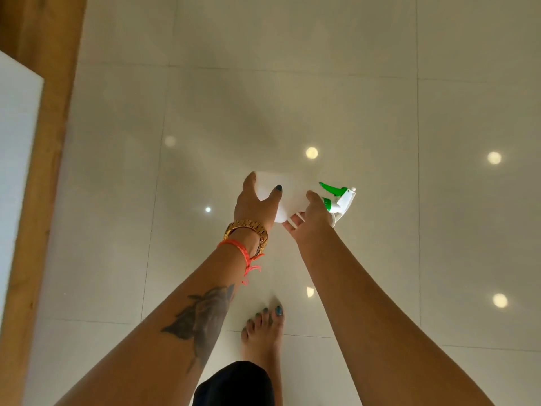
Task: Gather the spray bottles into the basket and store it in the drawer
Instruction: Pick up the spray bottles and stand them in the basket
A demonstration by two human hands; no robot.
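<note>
**A:** So where's the spray bottle [288,197] right now? Can't see any basket or drawer.

**B:** Neither's in view. The bottle's up off the tiled floor [292,98], lying sideways between both hands. Left hand [257,200] is spread fairly wide over the fat white body, thumb on one side and a finger on the other. Right hand [311,213] is wrapped around the neck just below the green trigger [332,189], fingers curled under it.

**A:** Looks awkward. Heavy?

**B:** Can't tell how full it is; the white plastic hides the level. I'd guess light-ish, stiff but a bit squeezable, and smooth enough to slip. The neck is the safest place to hold, since the head stops your hand sliding off. Keep clear of the trigger though, or it could squirt.
</note>
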